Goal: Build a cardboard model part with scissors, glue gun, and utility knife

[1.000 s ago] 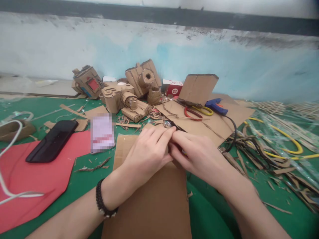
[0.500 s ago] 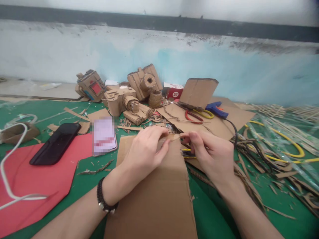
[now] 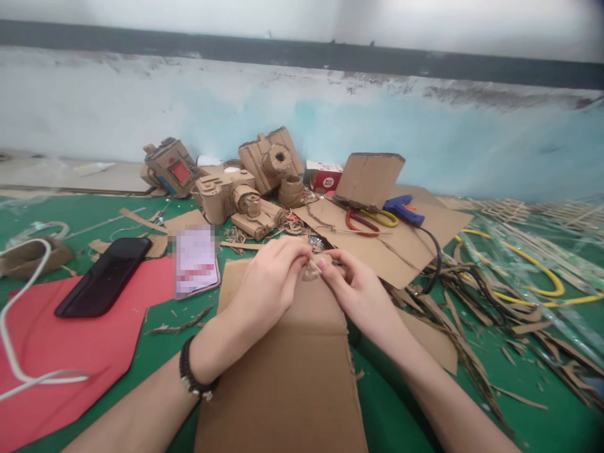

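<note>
A long brown cardboard sheet lies in front of me, its right edge torn and ragged. At its far end my left hand rests with the fingers curled into a pinch. My right hand is close beside it, thumb and forefinger pressed together. Between the fingertips is a small pale, thin strip, which looks like tape or a peeled paper layer. Fingers partly hide it, and I cannot tell how much is still attached to the cardboard.
Cardboard model cameras stand along the wall. A blue glue gun and red-and-yellow-handled tools lie on cardboard at the back right. Left are a black phone, a second phone and red paper. Scraps litter the right.
My right hand has moved left from beyond the sheet's right edge to meet my left hand. The strip, stretched between the hands before, is now bunched between the fingertips.
</note>
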The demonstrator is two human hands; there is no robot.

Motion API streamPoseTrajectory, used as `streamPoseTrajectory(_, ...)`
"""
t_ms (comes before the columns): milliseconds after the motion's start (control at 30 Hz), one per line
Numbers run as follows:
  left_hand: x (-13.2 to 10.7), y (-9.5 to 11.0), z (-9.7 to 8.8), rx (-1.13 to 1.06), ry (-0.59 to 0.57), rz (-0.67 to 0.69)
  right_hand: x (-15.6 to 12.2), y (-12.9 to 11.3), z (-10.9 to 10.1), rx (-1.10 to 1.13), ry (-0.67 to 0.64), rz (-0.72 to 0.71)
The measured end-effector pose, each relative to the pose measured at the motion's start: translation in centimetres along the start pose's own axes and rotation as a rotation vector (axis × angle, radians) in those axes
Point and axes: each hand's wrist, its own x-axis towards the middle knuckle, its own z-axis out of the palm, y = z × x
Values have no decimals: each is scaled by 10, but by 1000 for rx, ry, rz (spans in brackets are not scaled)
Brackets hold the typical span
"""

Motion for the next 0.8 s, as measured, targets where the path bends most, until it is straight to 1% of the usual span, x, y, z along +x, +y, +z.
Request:
streamPoseTrajectory(67, 1, -1, 0, -28, 0, -7, 1, -2, 0, 81, -47, 66)
streamPoseTrajectory(133, 2, -2, -2, -56, -43, -14, 1, -3, -3, 123, -67, 108)
streamPoseTrajectory(233, 4, -4, -9, -97, -111, -40, 1, -5, -8, 145, -66, 114)
streamPoseTrajectory(300, 7, -6, -16, -102, -116, -70, 1, -5, -13, 146, -48, 112)
streamPoseTrajectory(400, 10, -9, -28, -78, -90, -122, 3, -4, -19, 142, -30, 101)
streamPoseTrajectory(500, 12, -12, -38, -55, -39, -127, 3, -4, -23, 148, -25, 86)
streamPoseTrajectory(567, 12, -13, -43, -69, -12, -125, 3, -4, -25, 142, 6, 61)
streamPoseTrajectory(667, 13, -12, -47, -182, 35, -160, 2, -6, -28, 98, 64, 0)
streamPoseTrajectory(800, 16, -10, -46, -422, 139, -235, 1, -9, -34, 15, 108, -65)
